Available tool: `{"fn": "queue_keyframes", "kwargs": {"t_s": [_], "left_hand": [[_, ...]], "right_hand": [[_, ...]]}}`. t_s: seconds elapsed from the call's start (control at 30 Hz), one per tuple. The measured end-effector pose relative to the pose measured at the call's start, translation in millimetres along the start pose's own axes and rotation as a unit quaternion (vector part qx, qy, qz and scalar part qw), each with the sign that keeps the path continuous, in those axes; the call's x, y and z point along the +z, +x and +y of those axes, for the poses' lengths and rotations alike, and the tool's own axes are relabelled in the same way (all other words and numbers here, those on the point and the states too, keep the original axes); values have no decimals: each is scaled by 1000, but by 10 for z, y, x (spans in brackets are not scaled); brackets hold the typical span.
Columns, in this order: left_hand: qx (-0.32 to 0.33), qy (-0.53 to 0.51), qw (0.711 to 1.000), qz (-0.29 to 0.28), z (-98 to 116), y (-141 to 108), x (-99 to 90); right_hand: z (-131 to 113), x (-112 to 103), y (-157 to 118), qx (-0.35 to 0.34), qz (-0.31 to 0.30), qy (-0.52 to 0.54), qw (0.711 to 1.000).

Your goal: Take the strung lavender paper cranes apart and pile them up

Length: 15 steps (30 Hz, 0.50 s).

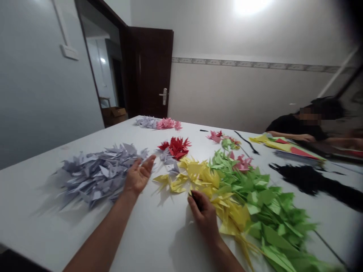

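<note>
My left hand (138,175) is palm up with its fingers apart, at the right edge of a heap of pale lavender folded paper cranes (99,172). No crane shows in its palm. My right hand (203,213) is closed, thumb against curled fingers, just left of the yellow paper cranes (229,213). What it pinches, if anything, is hidden. Green paper cranes (266,200) lie in a long heap beyond the yellow ones. Between and past my hands sit red paper cranes (177,147), with a few lavender ones beside them.
The white table (147,234) also bears pink cranes (167,123) at the far end, smaller pink cranes (242,162) by the green heap, black strings (306,179) and coloured paper sheets (295,149). Another person (300,124) leans over the right side. A brown door (150,71) stands behind.
</note>
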<state>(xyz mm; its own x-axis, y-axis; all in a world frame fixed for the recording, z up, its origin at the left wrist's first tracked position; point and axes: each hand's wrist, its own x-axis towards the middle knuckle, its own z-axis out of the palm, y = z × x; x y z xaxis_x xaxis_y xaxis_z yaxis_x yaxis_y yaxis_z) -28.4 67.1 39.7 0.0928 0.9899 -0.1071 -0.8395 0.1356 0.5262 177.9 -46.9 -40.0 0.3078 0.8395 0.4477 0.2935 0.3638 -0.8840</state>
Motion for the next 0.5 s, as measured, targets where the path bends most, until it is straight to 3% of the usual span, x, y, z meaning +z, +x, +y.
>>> {"fn": "queue_keyframes", "kwargs": {"t_s": [0.13,0.23,0.3,0.4,0.43,0.5], "left_hand": [[41,67,997,-24,-135,21,-49],[106,235,963,-75,-301,101,-77],[143,394,903,-100,-390,187,-96],[176,585,780,-132,-495,308,-124],[180,616,754,-142,-525,336,-136],[182,643,727,-157,-575,367,-169]], "right_hand": [[-6,6,4,-10,0,-12,1000],[23,10,4,-15,2,-19,1000],[35,13,6,-17,-6,-15,1000],[39,11,15,-22,-10,-20,1000],[39,7,19,-25,-9,-24,999],[40,-1,26,-31,-7,-33,999]]}}
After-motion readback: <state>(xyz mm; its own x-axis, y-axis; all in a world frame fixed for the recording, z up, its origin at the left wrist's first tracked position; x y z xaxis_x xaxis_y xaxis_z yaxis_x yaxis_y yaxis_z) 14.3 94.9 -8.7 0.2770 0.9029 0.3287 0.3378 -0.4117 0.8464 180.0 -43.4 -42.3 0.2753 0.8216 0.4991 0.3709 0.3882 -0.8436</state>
